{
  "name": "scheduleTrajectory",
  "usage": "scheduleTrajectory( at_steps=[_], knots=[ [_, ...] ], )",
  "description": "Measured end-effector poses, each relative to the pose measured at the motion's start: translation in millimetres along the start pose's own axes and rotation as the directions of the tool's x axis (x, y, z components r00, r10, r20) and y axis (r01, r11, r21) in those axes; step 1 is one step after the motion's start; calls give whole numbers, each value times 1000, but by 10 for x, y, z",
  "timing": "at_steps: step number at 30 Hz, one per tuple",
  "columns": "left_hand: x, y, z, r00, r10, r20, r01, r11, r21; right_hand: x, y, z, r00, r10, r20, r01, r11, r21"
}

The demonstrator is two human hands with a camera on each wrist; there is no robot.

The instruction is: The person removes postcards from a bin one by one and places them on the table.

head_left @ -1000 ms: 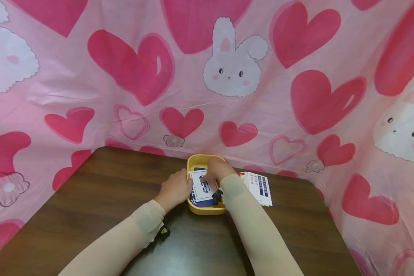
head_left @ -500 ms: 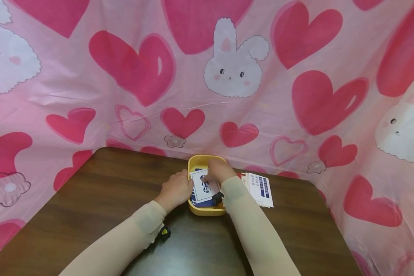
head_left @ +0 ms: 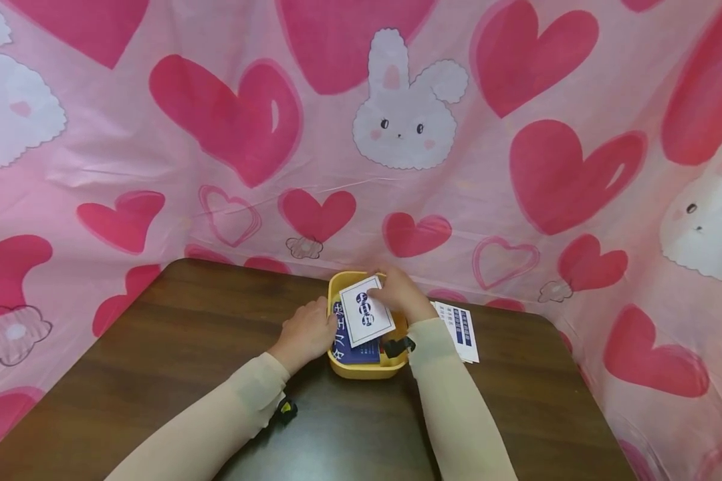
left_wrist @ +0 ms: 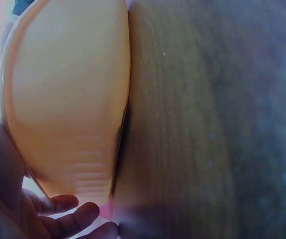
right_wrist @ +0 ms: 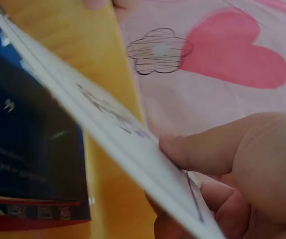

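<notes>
A yellow plastic bin (head_left: 367, 372) stands near the table's far edge. My left hand (head_left: 303, 332) grips its left side; the left wrist view shows fingertips (left_wrist: 78, 213) curled at the end of the bin wall (left_wrist: 68, 99). My right hand (head_left: 404, 295) pinches a white card (head_left: 366, 314) with blue print by its upper right edge. This card is tilted over the bin, and in the right wrist view the thumb (right_wrist: 202, 149) presses its printed face. Below it, inside the bin, lies a dark blue printed card or booklet (head_left: 359, 355), partly hidden by the white one.
Several white cards with blue printing (head_left: 466, 337) lie fanned on the table to the right of the bin, partly behind my right forearm. The brown wooden table (head_left: 216, 314) meets a pink heart-and-rabbit cloth (head_left: 337, 160) at its back and sides.
My right hand has raised the white card and moved it slightly right, uncovering more of the blue piece and the bin floor. My left hand stays on the bin.
</notes>
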State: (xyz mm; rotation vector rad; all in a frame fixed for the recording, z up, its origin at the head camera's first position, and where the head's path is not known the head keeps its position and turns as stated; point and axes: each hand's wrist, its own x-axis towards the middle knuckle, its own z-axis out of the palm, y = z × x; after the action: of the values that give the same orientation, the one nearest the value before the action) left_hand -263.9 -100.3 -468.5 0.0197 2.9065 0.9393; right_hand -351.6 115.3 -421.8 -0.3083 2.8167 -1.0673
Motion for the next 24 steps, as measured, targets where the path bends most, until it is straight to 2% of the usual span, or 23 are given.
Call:
scheduleTrajectory(
  at_steps=[6,11,15,24],
  knots=[
    [0,-6,-2,999,16,-28,-15,1000,24,-54,21,-186,999,-45,-26,46,998,53],
    [7,-11,-20,998,48,-39,-47,998,36,-143,52,-373,999,-21,-38,24,995,96],
    [2,-18,-36,998,43,-42,-42,999,31,-189,120,-499,999,-7,-49,13,992,123],
    [2,-8,-36,998,43,-44,-42,999,21,-239,357,-776,993,4,-114,7,996,94]
  ],
)
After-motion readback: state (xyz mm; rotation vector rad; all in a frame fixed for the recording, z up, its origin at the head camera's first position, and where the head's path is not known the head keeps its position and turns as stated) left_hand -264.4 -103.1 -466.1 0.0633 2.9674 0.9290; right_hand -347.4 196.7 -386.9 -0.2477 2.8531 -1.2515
